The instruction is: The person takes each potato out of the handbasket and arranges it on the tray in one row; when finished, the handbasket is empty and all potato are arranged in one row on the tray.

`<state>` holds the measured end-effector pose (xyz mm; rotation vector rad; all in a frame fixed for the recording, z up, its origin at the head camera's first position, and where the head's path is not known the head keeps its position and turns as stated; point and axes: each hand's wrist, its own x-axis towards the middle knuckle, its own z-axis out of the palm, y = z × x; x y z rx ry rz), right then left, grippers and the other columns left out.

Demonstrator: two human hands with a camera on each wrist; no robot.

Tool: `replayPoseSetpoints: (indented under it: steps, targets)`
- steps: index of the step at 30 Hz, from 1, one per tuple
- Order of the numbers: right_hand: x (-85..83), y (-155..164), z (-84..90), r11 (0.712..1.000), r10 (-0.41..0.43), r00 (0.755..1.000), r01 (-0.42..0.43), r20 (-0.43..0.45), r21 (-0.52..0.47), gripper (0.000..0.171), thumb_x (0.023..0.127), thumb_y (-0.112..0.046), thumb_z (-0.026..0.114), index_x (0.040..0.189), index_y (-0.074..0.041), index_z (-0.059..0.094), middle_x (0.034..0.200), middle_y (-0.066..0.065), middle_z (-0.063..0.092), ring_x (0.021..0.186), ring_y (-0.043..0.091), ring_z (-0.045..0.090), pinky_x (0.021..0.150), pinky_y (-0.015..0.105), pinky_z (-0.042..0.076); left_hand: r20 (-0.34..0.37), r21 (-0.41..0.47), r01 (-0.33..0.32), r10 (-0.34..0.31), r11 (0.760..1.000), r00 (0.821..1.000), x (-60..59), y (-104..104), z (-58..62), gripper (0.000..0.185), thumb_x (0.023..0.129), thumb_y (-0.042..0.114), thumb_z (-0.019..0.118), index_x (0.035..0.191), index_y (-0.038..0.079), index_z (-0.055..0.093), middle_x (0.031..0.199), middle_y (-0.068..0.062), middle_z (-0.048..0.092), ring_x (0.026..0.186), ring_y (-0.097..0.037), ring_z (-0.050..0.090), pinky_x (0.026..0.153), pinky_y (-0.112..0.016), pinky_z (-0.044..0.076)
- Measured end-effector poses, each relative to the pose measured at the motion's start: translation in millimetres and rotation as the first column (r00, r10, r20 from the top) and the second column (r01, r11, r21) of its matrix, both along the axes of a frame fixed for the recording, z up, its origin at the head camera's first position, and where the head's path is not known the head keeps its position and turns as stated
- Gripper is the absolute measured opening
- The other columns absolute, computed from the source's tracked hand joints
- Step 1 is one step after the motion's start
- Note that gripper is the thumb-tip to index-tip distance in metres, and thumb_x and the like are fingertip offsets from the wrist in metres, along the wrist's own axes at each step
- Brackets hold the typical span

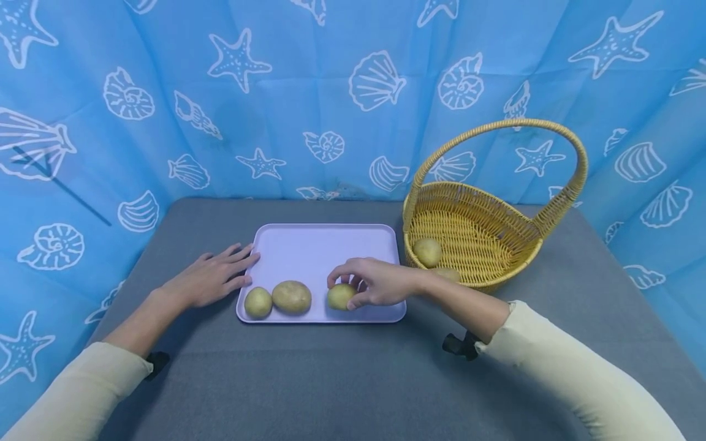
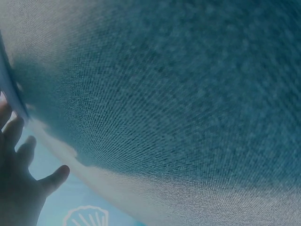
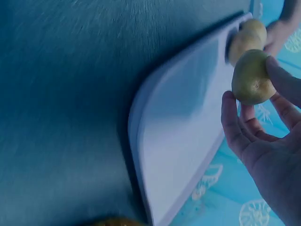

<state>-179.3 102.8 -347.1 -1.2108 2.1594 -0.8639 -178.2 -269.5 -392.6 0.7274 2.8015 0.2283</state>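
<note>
A lavender tray (image 1: 325, 245) lies on the grey table (image 1: 342, 380). Along its front edge lie a small potato (image 1: 258, 302) and a larger potato (image 1: 291, 296). My right hand (image 1: 344, 289) curls over a third potato (image 1: 338, 299) near the front right; in the right wrist view the thumb and fingers (image 3: 283, 81) pinch that potato (image 3: 250, 76) over the tray (image 3: 183, 122). Whether it rests on the tray or hangs just above it is unclear. My left hand (image 1: 237, 267) lies flat on the table, fingertips touching the tray's left edge; its fingers (image 2: 16, 134) are spread.
A wicker basket (image 1: 474, 202) with a tall handle stands right of the tray and holds two potatoes (image 1: 427, 252). A blue seashell-print curtain (image 1: 331, 92) closes in the back and both sides of the table.
</note>
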Motion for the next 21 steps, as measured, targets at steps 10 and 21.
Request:
replayPoseSetpoints:
  steps: [10,21]
  targets:
    - [-0.7,-30.8,-22.3,1.0,-0.018,0.999,0.019,-0.036,0.023,0.041,0.082,-0.007,0.081,0.12,-0.007,0.064,0.107,0.008,0.067,0.094,0.016,0.065,0.088,0.032,0.054,0.002,0.017,0.0,0.0,1.0,1.0,2.1,0.5,0.2,0.062,0.105,0.047,0.042,0.157,0.014,0.031,0.163,-0.014,0.023,0.147,-0.046,0.017,0.109,-0.075,0.016]
    - [2.6,-40.3,-25.6,1.0,-0.007,0.996,0.009,-0.084,0.015,0.046,0.079,-0.004,0.082,0.122,-0.002,0.064,0.113,0.007,0.067,0.101,0.017,0.064,0.09,0.028,0.053,-0.014,0.01,-0.003,0.003,1.0,1.0,2.5,-0.4,0.2,0.062,0.105,0.048,0.041,0.157,0.014,0.032,0.162,-0.014,0.024,0.148,-0.044,0.018,0.109,-0.074,0.016]
